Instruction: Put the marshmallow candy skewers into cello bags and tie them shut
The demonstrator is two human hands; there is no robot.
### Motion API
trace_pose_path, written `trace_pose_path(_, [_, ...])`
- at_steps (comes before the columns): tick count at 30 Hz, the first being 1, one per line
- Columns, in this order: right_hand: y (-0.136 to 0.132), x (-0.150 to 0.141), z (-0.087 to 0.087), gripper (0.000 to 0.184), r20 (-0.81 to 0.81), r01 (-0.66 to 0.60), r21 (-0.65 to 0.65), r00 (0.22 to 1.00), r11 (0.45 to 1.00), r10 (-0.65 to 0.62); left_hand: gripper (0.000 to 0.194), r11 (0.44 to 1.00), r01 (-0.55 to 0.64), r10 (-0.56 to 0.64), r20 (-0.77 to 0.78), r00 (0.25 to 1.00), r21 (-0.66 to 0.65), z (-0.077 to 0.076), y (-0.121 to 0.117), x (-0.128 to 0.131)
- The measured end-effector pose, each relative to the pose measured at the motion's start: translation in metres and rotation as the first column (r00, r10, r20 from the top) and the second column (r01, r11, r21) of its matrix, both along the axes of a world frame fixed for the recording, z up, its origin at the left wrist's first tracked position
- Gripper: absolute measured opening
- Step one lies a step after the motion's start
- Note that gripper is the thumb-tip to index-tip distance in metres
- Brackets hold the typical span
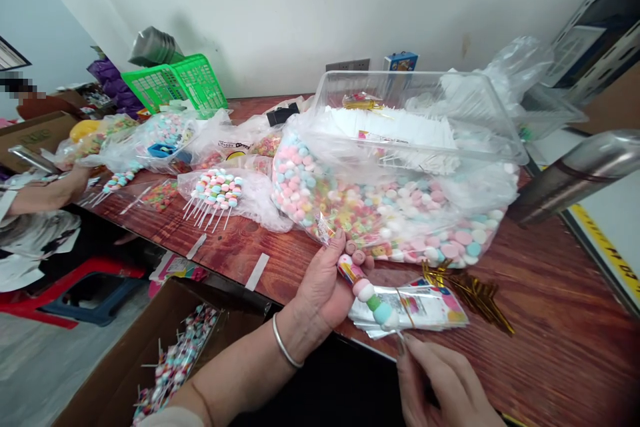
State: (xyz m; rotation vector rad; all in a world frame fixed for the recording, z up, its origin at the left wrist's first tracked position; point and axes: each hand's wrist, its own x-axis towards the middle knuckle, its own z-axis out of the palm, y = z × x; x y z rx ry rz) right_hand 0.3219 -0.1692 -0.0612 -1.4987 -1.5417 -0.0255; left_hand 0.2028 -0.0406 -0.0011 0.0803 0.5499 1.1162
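My left hand [330, 283] is closed around the upper end of a marshmallow skewer [383, 312], where a printed clear wrapper shows. Pink, white, green and pale blue pieces run down it at a slant. Fingers and thumb of my right hand [435, 373] pinch the white stick at its lower end. Beneath the skewer lies a stack of printed clear wrappers [440, 313] with a rubber band around it. Gold twist ties [473, 297] lie just right of that stack. Behind my left hand spreads a large clear bag of marshmallows and gummies [400, 207].
A clear plastic bin [420, 147] of white sticks rests on the bag. A steel flask [575, 177] leans at right. Several skewers [219, 188] lie left, before a green basket [175, 87]. A carton of wrapped skewers [175, 360] stands below. Another person's arm [47, 193] reaches in.
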Motion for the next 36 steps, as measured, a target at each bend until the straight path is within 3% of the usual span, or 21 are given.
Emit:
trace_pose_path(2, [0.002,0.001,0.002,0.021,0.065,0.046,-0.003,0.997,0.999,-0.046,0.011,1.0,-0.001,0.001,-0.005,1.0,-0.005,0.0,0.0,0.001])
trace_pose_path(3, [0.002,0.001,0.003,0.02,0.011,0.058,-0.043,0.998,0.997,-0.057,0.011,1.0,-0.001,0.001,-0.006,1.0,-0.003,0.0,0.0,0.001])
trace_pose_path(5, [0.003,0.001,0.007,0.02,-0.247,-0.018,-0.202,0.969,0.979,-0.033,0.012,1.0,-0.004,0.004,-0.008,1.0,0.005,-0.001,0.0,0.001])
trace_pose_path(6, [0.003,0.0,0.008,0.023,-0.419,-0.11,-0.302,0.907,0.947,-0.028,0.013,1.0,-0.005,0.005,-0.009,1.0,0.01,-0.001,0.0,0.001])
trace_pose_path(8, [0.003,-0.001,0.011,0.035,-0.731,-0.362,-0.451,0.674,0.816,-0.105,0.014,1.0,0.004,-0.003,-0.015,1.0,0.024,-0.002,-0.001,0.001])
trace_pose_path(10, [0.004,-0.002,0.014,0.044,-0.871,-0.556,-0.453,0.442,0.697,-0.214,0.014,0.999,0.008,-0.006,-0.032,0.999,0.045,-0.002,-0.003,0.003])
trace_pose_path(11, [0.004,-0.003,0.015,0.044,-0.886,-0.574,-0.436,0.408,0.693,-0.22,0.014,0.999,0.002,0.001,-0.045,0.999,0.053,-0.002,-0.004,0.004])
trace_pose_path(12, [0.003,-0.003,0.015,0.041,-0.874,-0.539,-0.427,0.452,0.726,-0.179,0.014,0.998,-0.01,0.014,-0.059,0.998,0.06,-0.001,-0.004,0.006])
trace_pose_path(14, [0.003,-0.004,0.015,0.026,-0.707,-0.361,-0.375,0.707,0.854,-0.012,0.015,0.998,-0.035,0.04,-0.081,0.996,0.06,-0.001,-0.005,0.008])
trace_pose_path(16, [0.002,-0.003,0.014,0.013,-0.346,-0.176,-0.217,0.934,0.96,0.093,0.016,0.998,-0.045,0.05,-0.094,0.994,0.052,0.0,-0.004,0.011])
trace_pose_path(17, [0.003,-0.002,0.013,0.013,-0.163,-0.12,-0.132,0.982,0.984,0.098,0.017,0.998,-0.044,0.049,-0.099,0.994,0.048,0.0,-0.004,0.011])
trace_pose_path(19, [0.004,-0.001,0.01,0.015,0.1,-0.062,-0.017,0.993,0.998,0.063,0.019,0.998,-0.041,0.045,-0.105,0.993,0.045,-0.001,-0.004,0.013])
trace_pose_path(22, [0.008,-0.002,0.01,0.009,0.234,-0.026,-0.007,0.972,1.0,0.026,0.022,0.998,-0.025,0.03,-0.098,0.995,0.052,-0.001,-0.006,0.015])
trace_pose_path(25, [0.012,-0.007,0.012,0.008,0.132,-0.017,-0.035,0.991,0.999,0.021,0.023,0.998,0.003,0.003,-0.084,0.996,0.07,-0.002,-0.011,0.019])
trace_pose_path(27, [0.014,-0.01,0.015,0.014,-0.107,-0.058,-0.119,0.993,0.991,0.046,0.023,0.996,0.037,-0.03,-0.085,0.996,0.081,-0.003,-0.015,0.021])
trace_pose_path(29, [0.016,-0.013,0.017,0.024,-0.458,-0.166,-0.249,0.888,0.954,0.035,0.023,0.992,0.082,-0.074,-0.084,0.994,0.091,-0.004,-0.018,0.022])
trace_pose_path(30, [0.017,-0.013,0.018,0.029,-0.635,-0.249,-0.305,0.772,0.919,-0.001,0.023,0.99,0.1,-0.092,-0.08,0.993,0.097,-0.005,-0.018,0.021])
trace_pose_path(32, [0.019,-0.015,0.019,0.035,-0.881,-0.438,-0.333,0.459,0.835,-0.111,0.024,0.987,0.123,-0.116,-0.07,0.991,0.104,-0.006,-0.018,0.02])
trace_pose_path(34, [0.02,-0.016,0.019,0.037,-0.956,-0.56,-0.286,0.219,0.778,-0.193,0.025,0.987,0.126,-0.12,-0.067,0.99,0.101,-0.006,-0.017,0.02])
trace_pose_path(35, [0.021,-0.017,0.018,0.036,-0.961,-0.569,-0.273,0.188,0.776,-0.201,0.025,0.987,0.124,-0.117,-0.073,0.99,0.098,-0.007,-0.017,0.021])
trace_pose_path(36, [0.022,-0.018,0.017,0.035,-0.958,-0.543,-0.275,0.229,0.794,-0.175,0.025,0.988,0.123,-0.115,-0.082,0.99,0.098,-0.008,-0.018,0.023])
